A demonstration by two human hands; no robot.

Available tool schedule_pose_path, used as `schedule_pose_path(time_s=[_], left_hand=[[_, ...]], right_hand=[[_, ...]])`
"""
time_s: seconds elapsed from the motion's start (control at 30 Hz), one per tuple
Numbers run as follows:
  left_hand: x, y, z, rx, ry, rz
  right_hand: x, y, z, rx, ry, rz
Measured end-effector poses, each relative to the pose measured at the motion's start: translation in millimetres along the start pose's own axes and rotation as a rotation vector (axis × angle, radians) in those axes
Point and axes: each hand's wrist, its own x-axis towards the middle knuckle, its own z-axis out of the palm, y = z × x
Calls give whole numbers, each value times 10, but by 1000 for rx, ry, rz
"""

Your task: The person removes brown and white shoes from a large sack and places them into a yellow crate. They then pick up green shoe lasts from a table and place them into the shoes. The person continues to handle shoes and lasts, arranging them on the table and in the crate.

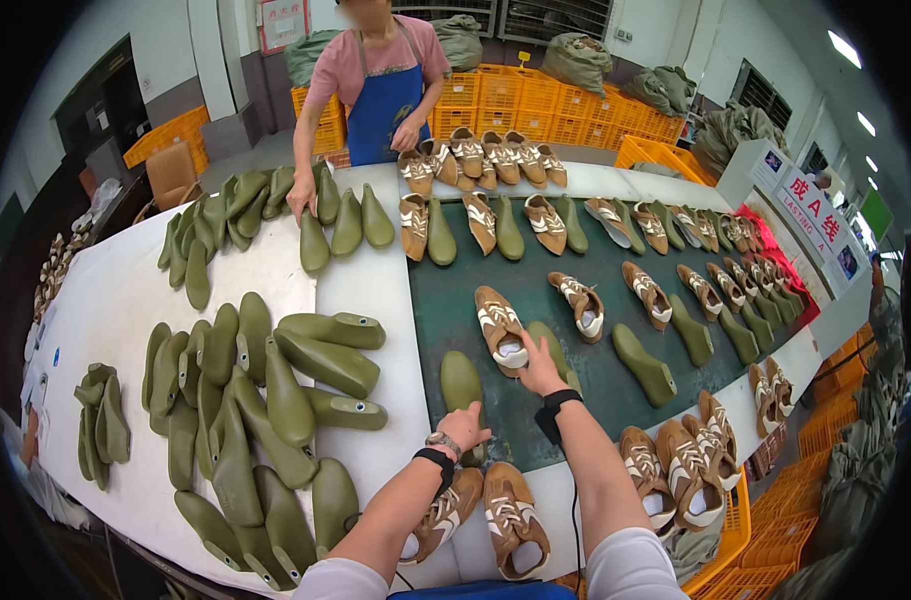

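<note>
Both hands (462, 428) (543, 368) hold heels just ahead: left, green last (461, 378); right, brown shoe (499, 322).

Wall (647, 28): white above gray, facing you
Window (557, 18): dark, barred, across from you
Lights (845, 52): bright, overhead on your right
Chair (172, 170): tan, to your left

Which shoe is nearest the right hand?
The leftmost shoe in the green surface's nearer row: its heel is at the right hand, while every other shoe lies farther off.
</note>
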Motion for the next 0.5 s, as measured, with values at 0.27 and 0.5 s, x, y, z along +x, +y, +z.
schedule_pose_path(time_s=[0.27,0.5], left_hand=[[-285,-85,-272,-20,-55,95],[-1781,-232,-516,201,-197,256]], right_hand=[[-1617,-290,-661,99,-397,-343],[-3255,-570,-595,-104,-552,-31]])
